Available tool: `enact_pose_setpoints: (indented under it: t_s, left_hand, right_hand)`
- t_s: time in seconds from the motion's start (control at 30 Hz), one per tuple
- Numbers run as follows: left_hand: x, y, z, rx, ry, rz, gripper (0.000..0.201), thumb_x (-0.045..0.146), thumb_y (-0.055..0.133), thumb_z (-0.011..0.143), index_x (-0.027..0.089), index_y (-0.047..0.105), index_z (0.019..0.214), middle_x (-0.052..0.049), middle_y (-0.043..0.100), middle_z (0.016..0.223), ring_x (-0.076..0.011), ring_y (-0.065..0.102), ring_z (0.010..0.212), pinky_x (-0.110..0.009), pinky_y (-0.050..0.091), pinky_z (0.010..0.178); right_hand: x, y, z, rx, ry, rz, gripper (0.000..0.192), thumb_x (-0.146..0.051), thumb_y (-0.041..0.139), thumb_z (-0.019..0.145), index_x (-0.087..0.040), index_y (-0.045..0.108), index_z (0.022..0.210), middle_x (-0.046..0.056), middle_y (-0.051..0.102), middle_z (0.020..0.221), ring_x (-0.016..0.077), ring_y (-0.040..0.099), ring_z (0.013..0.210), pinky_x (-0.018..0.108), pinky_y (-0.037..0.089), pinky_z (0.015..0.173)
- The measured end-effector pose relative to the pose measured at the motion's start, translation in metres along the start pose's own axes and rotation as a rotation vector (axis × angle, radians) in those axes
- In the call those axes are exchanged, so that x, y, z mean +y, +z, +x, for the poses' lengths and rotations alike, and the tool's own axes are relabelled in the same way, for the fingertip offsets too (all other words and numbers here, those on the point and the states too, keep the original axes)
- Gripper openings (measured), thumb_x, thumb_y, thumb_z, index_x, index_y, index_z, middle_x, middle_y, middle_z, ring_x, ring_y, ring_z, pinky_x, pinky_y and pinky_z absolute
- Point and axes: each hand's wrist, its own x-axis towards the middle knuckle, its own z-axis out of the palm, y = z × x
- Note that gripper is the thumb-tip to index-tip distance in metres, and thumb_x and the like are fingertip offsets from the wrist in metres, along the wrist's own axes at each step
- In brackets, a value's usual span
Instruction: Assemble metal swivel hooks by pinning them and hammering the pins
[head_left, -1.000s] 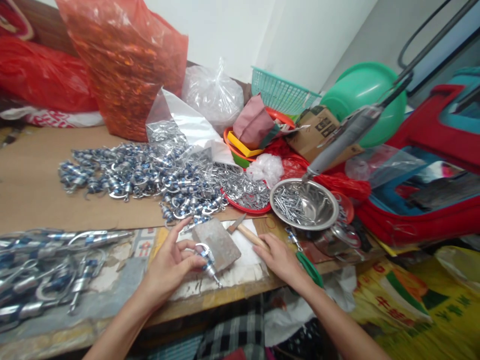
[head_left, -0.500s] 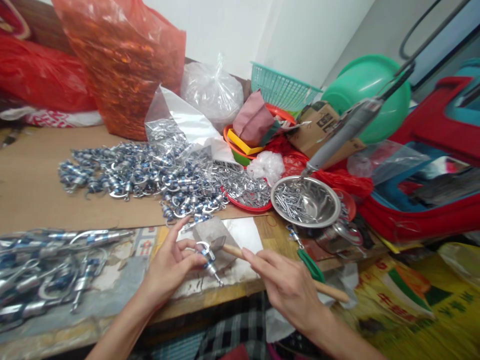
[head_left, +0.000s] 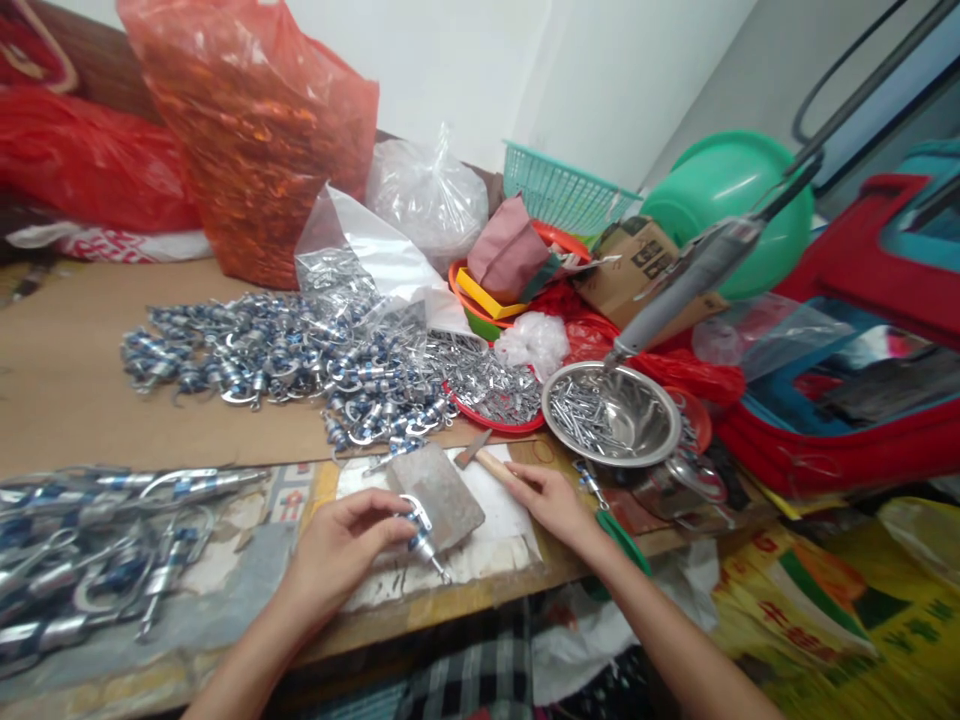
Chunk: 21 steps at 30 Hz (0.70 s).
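The left hand [head_left: 341, 555], in the lower centre of the frame, pinches a small metal snap hook [head_left: 417, 525] between thumb and fingertips, closed on it. The hook has a silver curved loop and a blue collar, and its shank points down and to the right. It rests against the lower edge of a flat grey metal block [head_left: 439, 490], which appears to serve as a hard backing surface; holding the hook at the loop end keeps the fingers off the block face.

The right hand [head_left: 551, 503], just right of the block, lies over the wooden handle of a small hammer [head_left: 480, 457], fingers loosely curled on it. The hammer lies flat on the counter [head_left: 525, 575] with its head just beyond the block's upper right corner, within short reach of the hook.

Supplies sit in an arc behind the work position. A large pile of loose hooks [head_left: 285, 365] spreads over brown cardboard at centre left. More hooks lie in a separate heap [head_left: 97, 550] at the lower left edge. A red tray of small metal parts [head_left: 487, 385] sits beside a steel bowl [head_left: 611, 412] holding pins, right of centre. A green-handled tool [head_left: 619, 535] lies near the right wrist. An orange plastic bag [head_left: 255, 130] stands at the upper left.
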Motion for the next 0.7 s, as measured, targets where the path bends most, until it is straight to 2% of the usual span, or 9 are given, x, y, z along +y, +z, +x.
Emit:
enact_pose_setpoints:
  t_s: [0.1, 0.17, 0.27, 0.33, 0.43, 0.53, 0.63, 0.7]
  left_hand:
    - [0.001, -0.001, 0.002, 0.073, 0.192, 0.156, 0.004, 0.022, 0.068, 0.055, 0.019, 0.069, 0.057, -0.005, 0.066, 0.077, -0.0209, 0.061, 0.077, -0.034, 0.047, 0.077]
    - [0.002, -0.001, 0.003, 0.102, 0.279, 0.217, 0.003, 0.023, 0.069, 0.054, 0.020, 0.069, 0.054, -0.004, 0.064, 0.079, -0.0210, 0.060, 0.080, -0.033, 0.046, 0.077]
    - [0.005, 0.001, 0.002, 0.103, 0.330, 0.259, 0.004, 0.024, 0.068, 0.056, 0.020, 0.069, 0.054, -0.003, 0.062, 0.074, -0.0185, 0.060, 0.072, -0.030, 0.048, 0.069]
    - [0.006, 0.002, 0.001, 0.096, 0.333, 0.254, 0.004, 0.023, 0.069, 0.055, 0.020, 0.069, 0.053, -0.002, 0.062, 0.068, -0.0167, 0.060, 0.066, -0.026, 0.048, 0.061]
    - [0.008, 0.001, -0.003, 0.083, 0.321, 0.246, 0.002, 0.021, 0.069, 0.055, 0.020, 0.071, 0.054, -0.002, 0.064, 0.065, -0.0160, 0.060, 0.064, -0.023, 0.048, 0.057]
    - [0.008, -0.001, -0.005, 0.049, 0.311, 0.253, 0.006, 0.020, 0.067, 0.058, 0.020, 0.073, 0.060, -0.003, 0.067, 0.067, -0.0166, 0.061, 0.066, -0.023, 0.048, 0.059]
    - [0.008, -0.003, -0.007, 0.026, 0.332, 0.274, 0.009, 0.020, 0.065, 0.061, 0.020, 0.073, 0.065, -0.004, 0.068, 0.068, -0.0167, 0.062, 0.067, -0.024, 0.048, 0.062]
    - [0.007, -0.003, -0.007, 0.040, 0.338, 0.281, 0.010, 0.020, 0.065, 0.061, 0.019, 0.073, 0.067, -0.004, 0.069, 0.068, -0.0170, 0.063, 0.067, -0.024, 0.048, 0.062]
  right_hand:
    - [-0.008, -0.004, 0.037, 0.102, -0.027, -0.262, 0.027, -0.021, 0.042, 0.087, -0.019, 0.063, 0.103, 0.007, 0.064, 0.098, 0.0158, 0.058, 0.091, 0.026, 0.044, 0.081]
    - [-0.013, -0.005, 0.070, 0.116, 0.019, -0.326, 0.028, -0.015, 0.039, 0.087, -0.017, 0.061, 0.104, 0.009, 0.061, 0.103, 0.0176, 0.054, 0.100, 0.028, 0.041, 0.086]
    - [-0.015, 0.000, 0.113, 0.033, 0.101, -0.393, 0.019, -0.017, 0.050, 0.083, -0.013, 0.063, 0.096, 0.011, 0.060, 0.099, 0.0221, 0.055, 0.097, 0.034, 0.043, 0.083]
    - [-0.016, 0.006, 0.131, -0.031, 0.139, -0.421, 0.022, -0.024, 0.053, 0.083, -0.013, 0.057, 0.101, 0.009, 0.057, 0.103, 0.0208, 0.056, 0.093, 0.037, 0.046, 0.079]
    - [-0.016, 0.010, 0.141, -0.085, 0.163, -0.424, 0.030, -0.030, 0.049, 0.085, -0.015, 0.049, 0.111, 0.007, 0.052, 0.111, 0.0181, 0.055, 0.093, 0.038, 0.047, 0.077]
    - [-0.014, 0.003, 0.141, -0.088, 0.177, -0.368, 0.030, -0.030, 0.050, 0.085, -0.015, 0.049, 0.111, 0.007, 0.053, 0.110, 0.0183, 0.055, 0.093, 0.038, 0.047, 0.077]
    - [-0.016, -0.008, 0.131, -0.023, 0.165, -0.253, 0.023, -0.024, 0.055, 0.081, -0.013, 0.058, 0.101, 0.009, 0.059, 0.103, 0.0200, 0.056, 0.094, 0.034, 0.046, 0.079]
    - [-0.026, -0.010, 0.115, 0.026, 0.137, -0.142, 0.020, -0.021, 0.053, 0.081, -0.012, 0.062, 0.096, 0.010, 0.064, 0.094, 0.0190, 0.060, 0.088, 0.028, 0.047, 0.075]
